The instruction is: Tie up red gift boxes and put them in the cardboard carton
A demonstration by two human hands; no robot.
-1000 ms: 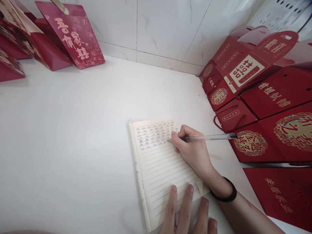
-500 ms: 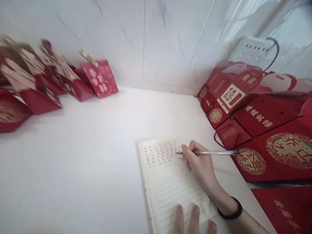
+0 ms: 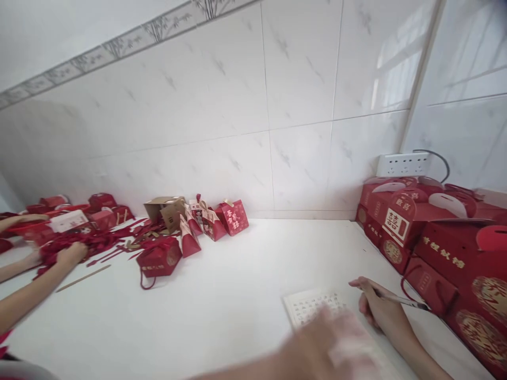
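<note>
My right hand (image 3: pixel 386 311) is closed around a slim clear pen (image 3: pixel 407 302), held off to the right of the notebook (image 3: pixel 295 305). Rows of small handwritten marks fill the top of the notebook's page. Over the lower part of that page is my left hand (image 3: pixel 325 343), smeared by motion; how its fingers are set does not show, and it hides much of the paper.
Red gift boxes (image 3: pixel 443 248) are stacked along the right, below a white power strip (image 3: pixel 404 164). Small red boxes (image 3: pixel 233 217) and a brown carton (image 3: pixel 164 211) stand by the wall. At far left, another person's hands (image 3: pixel 73 253) touch red ribbon-like pieces (image 3: pixel 97 243).
My view has lifted and swung left, bringing the other person's hands into sight. My right hand and pen have come off the page; my left hand has moved up over it.
</note>
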